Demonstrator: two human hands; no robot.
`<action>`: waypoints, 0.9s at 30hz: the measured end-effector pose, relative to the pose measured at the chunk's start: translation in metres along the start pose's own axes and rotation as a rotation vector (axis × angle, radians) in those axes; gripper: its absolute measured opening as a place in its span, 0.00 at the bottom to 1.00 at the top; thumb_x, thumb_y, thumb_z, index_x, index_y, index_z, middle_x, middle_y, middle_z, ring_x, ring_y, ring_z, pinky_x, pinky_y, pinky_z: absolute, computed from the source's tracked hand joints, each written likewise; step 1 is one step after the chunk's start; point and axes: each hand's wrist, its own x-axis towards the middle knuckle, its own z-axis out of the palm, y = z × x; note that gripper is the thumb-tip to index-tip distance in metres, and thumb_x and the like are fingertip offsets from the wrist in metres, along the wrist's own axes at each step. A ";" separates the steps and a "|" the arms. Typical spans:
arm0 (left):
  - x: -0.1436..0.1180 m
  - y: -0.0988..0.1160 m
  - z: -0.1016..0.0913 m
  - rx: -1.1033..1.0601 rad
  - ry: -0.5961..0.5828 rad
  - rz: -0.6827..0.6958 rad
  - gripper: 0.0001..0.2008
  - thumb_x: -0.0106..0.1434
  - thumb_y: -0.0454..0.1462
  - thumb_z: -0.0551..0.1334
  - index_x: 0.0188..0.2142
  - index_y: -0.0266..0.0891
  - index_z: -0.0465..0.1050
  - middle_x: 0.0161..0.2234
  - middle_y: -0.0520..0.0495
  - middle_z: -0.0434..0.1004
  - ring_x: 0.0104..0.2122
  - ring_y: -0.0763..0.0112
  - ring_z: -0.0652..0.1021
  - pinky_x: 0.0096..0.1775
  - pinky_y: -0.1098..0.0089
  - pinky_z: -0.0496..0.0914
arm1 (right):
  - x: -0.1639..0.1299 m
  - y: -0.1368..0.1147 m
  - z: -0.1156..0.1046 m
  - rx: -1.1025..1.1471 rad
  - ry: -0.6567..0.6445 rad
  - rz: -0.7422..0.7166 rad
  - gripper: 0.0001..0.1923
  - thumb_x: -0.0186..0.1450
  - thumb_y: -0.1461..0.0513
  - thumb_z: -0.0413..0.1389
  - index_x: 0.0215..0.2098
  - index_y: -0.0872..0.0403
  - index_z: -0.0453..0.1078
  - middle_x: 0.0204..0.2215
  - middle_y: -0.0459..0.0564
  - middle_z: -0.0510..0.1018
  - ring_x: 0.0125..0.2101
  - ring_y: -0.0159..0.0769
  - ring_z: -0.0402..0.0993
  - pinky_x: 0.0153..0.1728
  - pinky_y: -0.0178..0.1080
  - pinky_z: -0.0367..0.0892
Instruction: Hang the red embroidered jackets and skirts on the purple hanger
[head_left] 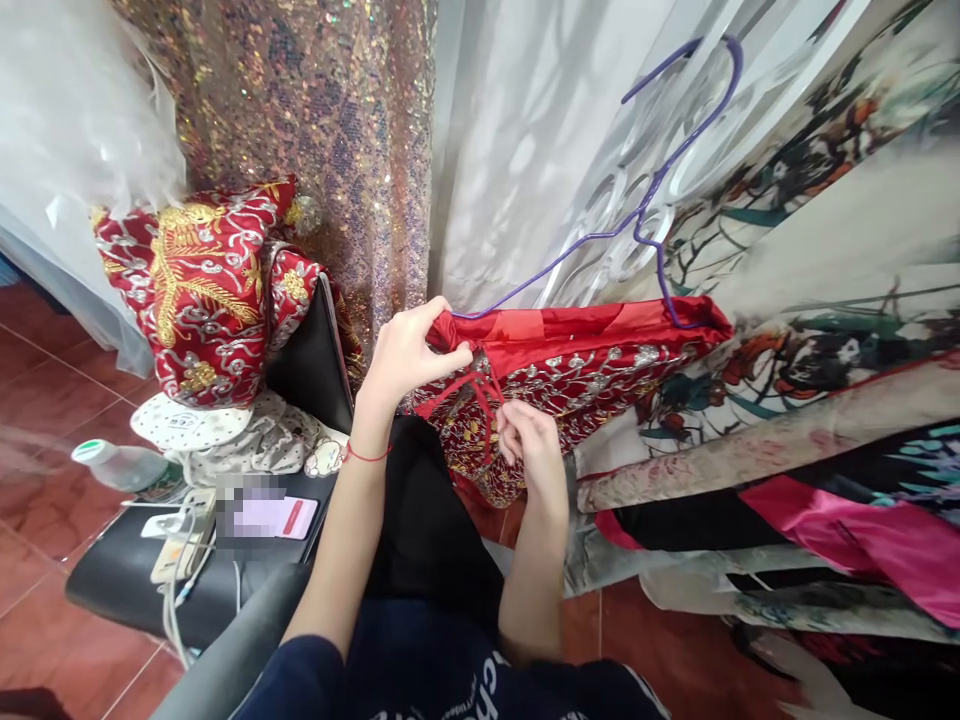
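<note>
The left hand (409,355) pinches the left end of the red embroidered garment (577,375) draped along the purple hanger (645,200), while the right hand (529,440), just below, closes on its red tie cords (469,392).

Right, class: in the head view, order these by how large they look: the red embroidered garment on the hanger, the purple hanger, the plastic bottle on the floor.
1. Red embroidered garment
2. Purple hanger, thin but long
3. Plastic bottle
</note>
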 end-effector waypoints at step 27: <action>-0.006 0.013 -0.006 0.150 -0.035 -0.029 0.24 0.57 0.59 0.65 0.30 0.42 0.62 0.26 0.53 0.73 0.28 0.68 0.73 0.31 0.69 0.59 | 0.038 -0.020 0.058 -0.194 0.404 -0.338 0.12 0.62 0.52 0.57 0.31 0.51 0.65 0.20 0.42 0.73 0.17 0.29 0.68 0.21 0.33 0.67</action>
